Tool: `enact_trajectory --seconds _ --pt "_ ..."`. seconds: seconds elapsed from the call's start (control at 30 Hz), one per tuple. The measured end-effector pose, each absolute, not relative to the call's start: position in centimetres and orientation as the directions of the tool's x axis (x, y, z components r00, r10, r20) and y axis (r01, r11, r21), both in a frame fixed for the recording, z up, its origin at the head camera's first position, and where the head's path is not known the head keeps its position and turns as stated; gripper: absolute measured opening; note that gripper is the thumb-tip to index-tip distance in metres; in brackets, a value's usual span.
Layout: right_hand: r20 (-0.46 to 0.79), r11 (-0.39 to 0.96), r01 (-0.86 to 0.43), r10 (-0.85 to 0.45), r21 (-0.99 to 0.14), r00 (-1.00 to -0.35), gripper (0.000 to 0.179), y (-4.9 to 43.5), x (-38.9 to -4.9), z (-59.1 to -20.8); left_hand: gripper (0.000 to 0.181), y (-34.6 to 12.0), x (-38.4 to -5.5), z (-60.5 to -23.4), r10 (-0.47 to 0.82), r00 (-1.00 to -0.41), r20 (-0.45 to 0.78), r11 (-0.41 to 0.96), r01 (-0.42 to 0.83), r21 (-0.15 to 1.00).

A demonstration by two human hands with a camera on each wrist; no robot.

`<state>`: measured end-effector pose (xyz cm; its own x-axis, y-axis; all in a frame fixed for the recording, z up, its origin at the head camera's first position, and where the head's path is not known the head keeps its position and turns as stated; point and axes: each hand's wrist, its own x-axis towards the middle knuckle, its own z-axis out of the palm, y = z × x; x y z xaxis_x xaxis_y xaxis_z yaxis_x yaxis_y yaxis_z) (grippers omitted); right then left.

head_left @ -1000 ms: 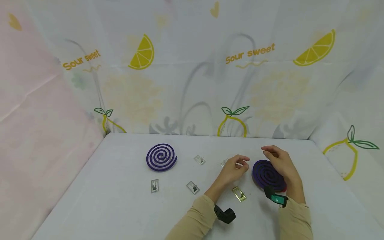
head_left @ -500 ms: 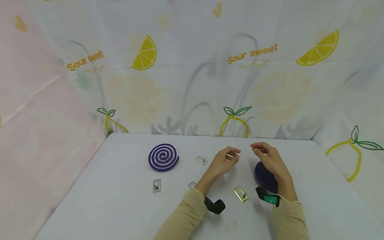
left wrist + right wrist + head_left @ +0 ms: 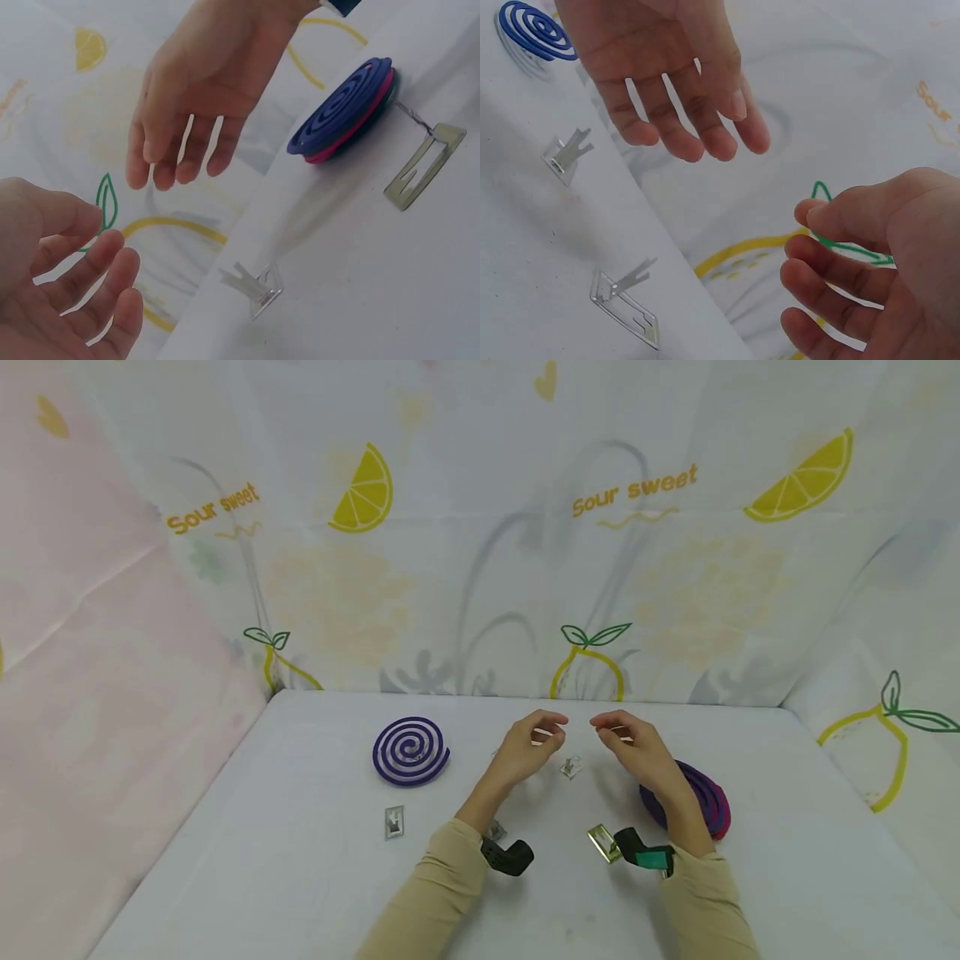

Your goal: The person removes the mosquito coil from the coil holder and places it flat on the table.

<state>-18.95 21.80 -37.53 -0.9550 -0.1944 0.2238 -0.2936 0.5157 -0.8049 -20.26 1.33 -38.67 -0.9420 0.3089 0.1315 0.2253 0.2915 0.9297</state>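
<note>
My left hand (image 3: pixel 527 745) hovers over the back middle of the table, fingers loosely bent, holding nothing. Facing it, my right hand (image 3: pixel 636 748) hangs in the air, also with nothing in it. Between and below them lies a small silver mosquito-coil stand (image 3: pixel 572 767) with upturned prongs. A stack of mosquito coils (image 3: pixel 708 802), purple on top with pink beneath, is partly covered by the right forearm. Under the right wrist sits a gold stand (image 3: pixel 602 843). The left wrist view shows the coil stack (image 3: pixel 341 112) beyond the right hand (image 3: pixel 202 97).
A single purple spiral coil (image 3: pixel 410 752) lies at the back left. In front of it is a silver stand (image 3: pixel 394 822). Another silver stand (image 3: pixel 496 831) is half hidden by the left wrist. A printed cloth backdrop (image 3: pixel 465 568) rises behind the white table (image 3: pixel 300 860).
Both hands have moved left and slightly back. The right hand has drawn away from over the coil stack, and the left has uncovered the silver stand between them.
</note>
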Motion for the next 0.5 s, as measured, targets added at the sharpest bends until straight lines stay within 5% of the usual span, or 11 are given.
enact_trajectory --seconds 0.5 --pt "0.243 0.45 -0.356 -0.289 -0.819 -0.926 0.021 17.7 -19.2 -38.0 0.028 -3.4 -21.0 -38.1 0.298 -0.942 0.152 0.296 0.243 0.924"
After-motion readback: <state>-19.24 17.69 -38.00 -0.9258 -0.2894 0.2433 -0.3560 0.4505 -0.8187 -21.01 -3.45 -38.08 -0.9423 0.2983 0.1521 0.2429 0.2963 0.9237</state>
